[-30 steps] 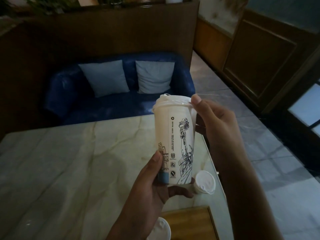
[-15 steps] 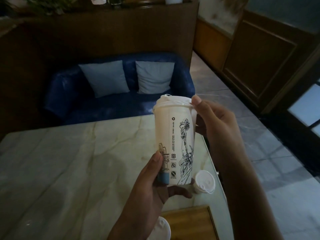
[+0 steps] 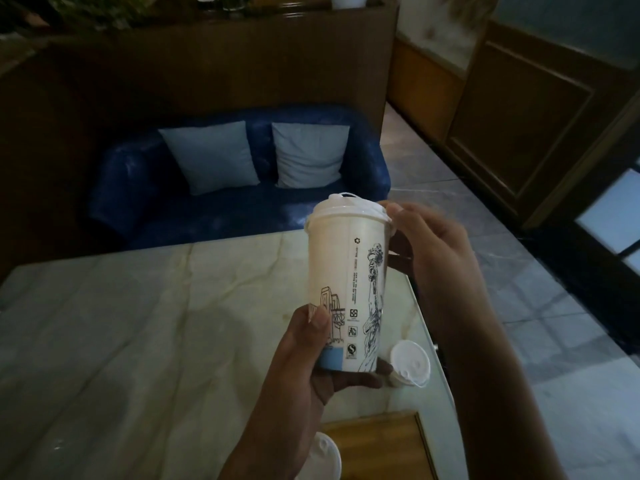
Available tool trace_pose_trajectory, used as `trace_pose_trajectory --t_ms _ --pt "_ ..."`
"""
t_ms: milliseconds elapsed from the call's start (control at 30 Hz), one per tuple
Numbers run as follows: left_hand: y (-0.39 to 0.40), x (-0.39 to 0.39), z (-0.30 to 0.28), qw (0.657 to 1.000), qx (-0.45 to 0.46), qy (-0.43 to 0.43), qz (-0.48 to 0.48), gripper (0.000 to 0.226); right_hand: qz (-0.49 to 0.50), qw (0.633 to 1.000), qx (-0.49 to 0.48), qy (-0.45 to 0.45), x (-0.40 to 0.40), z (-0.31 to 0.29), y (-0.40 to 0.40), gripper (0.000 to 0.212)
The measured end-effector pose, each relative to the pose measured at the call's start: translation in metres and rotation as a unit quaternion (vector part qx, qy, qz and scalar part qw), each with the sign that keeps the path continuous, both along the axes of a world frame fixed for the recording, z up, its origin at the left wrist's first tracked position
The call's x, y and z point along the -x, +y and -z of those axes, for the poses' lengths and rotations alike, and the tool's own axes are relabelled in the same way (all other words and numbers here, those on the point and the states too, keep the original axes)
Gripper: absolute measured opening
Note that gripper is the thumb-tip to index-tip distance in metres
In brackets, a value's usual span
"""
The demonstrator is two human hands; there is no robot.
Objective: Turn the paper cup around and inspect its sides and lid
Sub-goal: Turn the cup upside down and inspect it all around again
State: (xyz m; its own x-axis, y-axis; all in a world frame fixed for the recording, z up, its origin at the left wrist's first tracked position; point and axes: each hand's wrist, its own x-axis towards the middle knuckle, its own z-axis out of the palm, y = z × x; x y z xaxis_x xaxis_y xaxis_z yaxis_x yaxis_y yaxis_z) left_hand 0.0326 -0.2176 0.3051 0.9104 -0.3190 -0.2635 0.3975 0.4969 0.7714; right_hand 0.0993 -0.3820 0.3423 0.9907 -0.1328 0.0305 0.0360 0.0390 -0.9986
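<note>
The tall white paper cup [image 3: 348, 292] with line drawings is upright above the pale marble table [image 3: 138, 323], turned slightly rightward since before. The left hand [image 3: 311, 358] still clasps its base; the right hand [image 3: 429, 251] pinches the white plastic lid [image 3: 346, 211].

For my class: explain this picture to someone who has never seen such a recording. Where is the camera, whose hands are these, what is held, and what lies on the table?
There is no machine: the camera sits on a person's head, looking down at their own hands. The left hand grips the bottom of a white paper cup; the right hand touches its lid. Below lies a marble table with a second lidded cup and a wooden board. Behind it stands a blue sofa.
</note>
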Motion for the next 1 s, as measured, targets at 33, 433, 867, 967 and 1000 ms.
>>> trace_pose_trajectory --t_ms 33,433,867,967,1000 --pt "0.0 0.0 0.0 1.0 -0.006 0.001 -0.001 0.092 0.001 1.0 0.003 -0.004 0.0 0.001 0.0 0.028" --pt "-0.008 0.0 0.003 0.981 -0.185 -0.052 -0.033 0.067 -0.002 0.999 0.034 -0.018 0.001 -0.004 0.004 0.048" --pt "-0.009 -0.003 0.008 0.949 -0.279 -0.124 -0.075 0.068 -0.029 0.998 0.05 -0.007 0.0 -0.006 0.004 0.037" --pt "-0.01 -0.003 0.007 0.948 -0.277 -0.135 -0.076 0.068 -0.032 0.998 0.049 -0.009 0.0 -0.004 0.002 0.039" --pt "-0.011 -0.002 0.008 0.949 -0.275 -0.136 -0.076 0.071 -0.033 0.998 0.049 -0.01 0.0 -0.003 0.002 0.042"
